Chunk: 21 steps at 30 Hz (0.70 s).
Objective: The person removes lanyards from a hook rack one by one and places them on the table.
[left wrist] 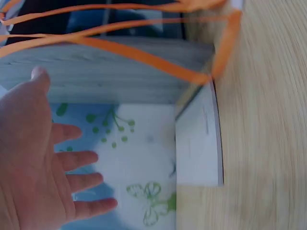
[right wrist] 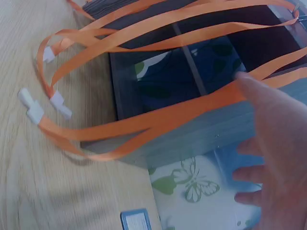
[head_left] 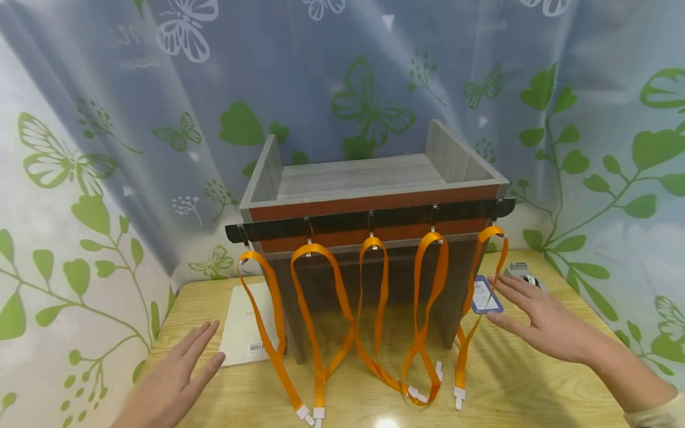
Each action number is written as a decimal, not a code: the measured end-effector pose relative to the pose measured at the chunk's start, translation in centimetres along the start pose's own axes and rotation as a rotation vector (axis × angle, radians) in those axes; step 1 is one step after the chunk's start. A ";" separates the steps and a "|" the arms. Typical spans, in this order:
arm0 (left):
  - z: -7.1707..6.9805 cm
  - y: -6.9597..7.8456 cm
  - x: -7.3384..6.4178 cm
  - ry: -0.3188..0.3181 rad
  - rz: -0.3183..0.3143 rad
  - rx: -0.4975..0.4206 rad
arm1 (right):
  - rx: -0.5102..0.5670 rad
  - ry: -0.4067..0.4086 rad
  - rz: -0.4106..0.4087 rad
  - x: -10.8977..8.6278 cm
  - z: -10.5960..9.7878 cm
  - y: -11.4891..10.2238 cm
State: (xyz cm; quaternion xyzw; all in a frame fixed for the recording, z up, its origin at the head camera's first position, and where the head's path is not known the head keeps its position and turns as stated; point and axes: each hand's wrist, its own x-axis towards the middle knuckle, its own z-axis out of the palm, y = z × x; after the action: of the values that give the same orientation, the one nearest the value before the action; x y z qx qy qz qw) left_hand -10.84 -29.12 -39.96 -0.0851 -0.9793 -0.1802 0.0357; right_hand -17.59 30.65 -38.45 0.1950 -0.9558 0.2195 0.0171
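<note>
Several orange lanyards (head_left: 316, 309) with white clips hang from hooks on a black rail (head_left: 342, 222). The rail runs across the front of a grey wooden shelf unit (head_left: 471, 157). My right hand (head_left: 546, 318), fingers spread and holding nothing, is by the rightmost lanyard (head_left: 478, 261). In the head view its fingertips overlap the edge of a blue-framed card holder (head_left: 486, 300), which lies on the table in the right wrist view. At the lower left, my left hand (head_left: 179, 377) holds nothing, fingers extended. It is beside a cream notebook (head_left: 241, 327) with a barcode.
The shelf unit stands on a light wooden table (head_left: 374, 380), its top tray edged by raised sides. A small grey object (head_left: 519, 270) sits behind my right hand. Curtain-like sheeting (head_left: 321, 77) with green butterflies and leaves surrounds the table at the back and sides.
</note>
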 end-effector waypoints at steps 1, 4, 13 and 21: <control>-0.2 0.4 0.1 0.004 -0.008 -0.049 | 0.042 0.014 -0.010 0.1 -0.2 -0.4; -0.6 1.7 0.6 0.099 -0.008 -0.172 | 0.135 0.079 -0.035 0.4 -0.7 -1.8; -0.9 4.4 2.8 0.238 -0.016 -0.489 | 0.262 0.409 -0.197 1.6 -1.3 -4.7; 0.1 6.1 4.8 0.230 0.012 -0.728 | 0.415 0.603 -0.242 1.9 -1.5 -5.6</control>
State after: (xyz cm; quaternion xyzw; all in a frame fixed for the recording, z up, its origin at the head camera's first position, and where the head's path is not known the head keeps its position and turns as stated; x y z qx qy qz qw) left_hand -14.47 -22.77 -37.51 -0.0770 -0.8403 -0.5245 0.1137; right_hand -17.30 25.92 -34.56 0.2326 -0.8131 0.4523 0.2832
